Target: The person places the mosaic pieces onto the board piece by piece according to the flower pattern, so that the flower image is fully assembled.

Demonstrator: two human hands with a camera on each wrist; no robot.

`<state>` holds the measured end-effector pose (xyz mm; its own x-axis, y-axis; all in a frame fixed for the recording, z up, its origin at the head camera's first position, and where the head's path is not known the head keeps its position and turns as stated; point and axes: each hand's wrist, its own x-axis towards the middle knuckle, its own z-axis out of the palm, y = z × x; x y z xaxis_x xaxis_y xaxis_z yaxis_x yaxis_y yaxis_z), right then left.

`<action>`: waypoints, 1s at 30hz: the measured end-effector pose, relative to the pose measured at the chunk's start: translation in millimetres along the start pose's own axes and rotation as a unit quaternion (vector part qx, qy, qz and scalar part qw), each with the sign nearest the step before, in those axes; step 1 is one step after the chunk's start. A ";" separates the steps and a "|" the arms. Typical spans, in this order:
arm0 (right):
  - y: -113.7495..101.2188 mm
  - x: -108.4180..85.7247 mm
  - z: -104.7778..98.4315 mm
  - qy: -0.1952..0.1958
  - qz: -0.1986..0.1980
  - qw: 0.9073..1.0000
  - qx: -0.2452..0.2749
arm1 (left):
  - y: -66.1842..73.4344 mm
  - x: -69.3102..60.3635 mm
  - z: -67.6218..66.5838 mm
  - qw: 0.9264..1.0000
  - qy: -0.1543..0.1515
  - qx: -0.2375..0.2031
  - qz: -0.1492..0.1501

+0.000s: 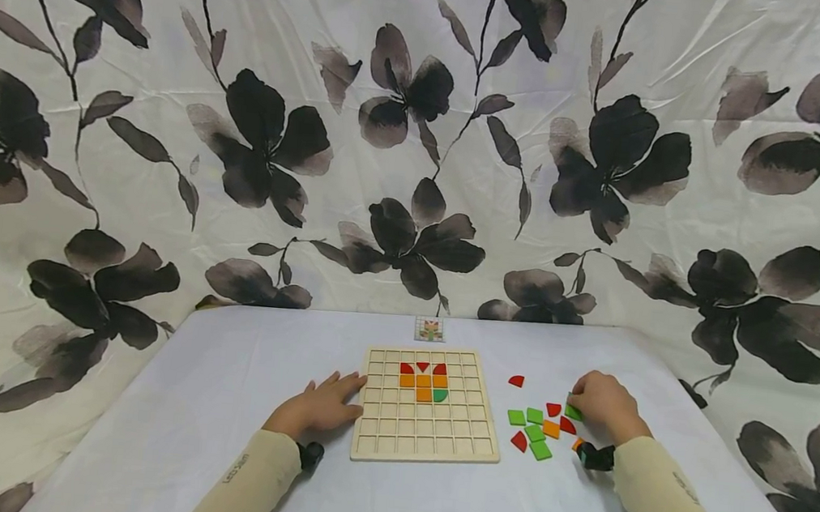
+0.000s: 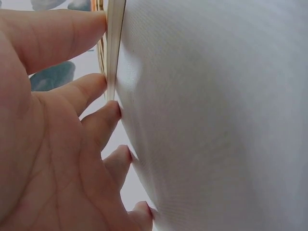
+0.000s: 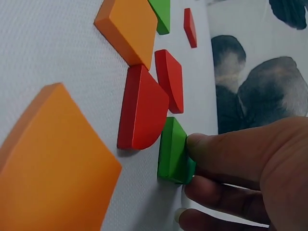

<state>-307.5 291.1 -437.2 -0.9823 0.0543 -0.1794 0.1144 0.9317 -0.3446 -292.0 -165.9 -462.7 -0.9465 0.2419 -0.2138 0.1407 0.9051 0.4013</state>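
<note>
My left hand [image 1: 320,405] lies at the left edge of a pale wooden grid board [image 1: 394,442]. Its fingers are spread; thumb and fingertips touch the board's side [image 2: 114,48] in the left wrist view. Red, orange and green tiles [image 1: 423,381] fill part of the upper grid. At the right, my right hand [image 1: 605,403] reaches down among loose tiles. Thumb and finger pinch a dark green tile [image 3: 191,169], mostly hidden behind a light green square tile [image 3: 172,151]. Beside these stands a red quarter-round tile [image 3: 143,110].
Several loose green, red and orange tiles [image 1: 535,434] lie between the board and my right hand. One red tile [image 1: 516,381] sits apart, farther back. A small pattern card [image 1: 430,328] lies at the far table edge, before a flowered cloth [image 1: 418,167].
</note>
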 end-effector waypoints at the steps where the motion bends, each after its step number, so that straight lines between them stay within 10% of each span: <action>1: 0.0 0.5 0.0 0.001 0.000 1.000 0.003 | -0.2 0.1 0.3 1.000 0.001 0.000 0.000; 30: -55.2 -2.3 7.9 0.026 -0.064 0.993 0.092 | -1.9 1.4 2.6 1.000 0.002 0.003 -0.001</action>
<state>-310.3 236.7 -425.0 -0.9963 -0.0381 -0.0770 0.0080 0.8515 -0.5243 -292.8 -166.3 -466.0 -0.9479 0.2381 -0.2116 0.1400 0.9081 0.3947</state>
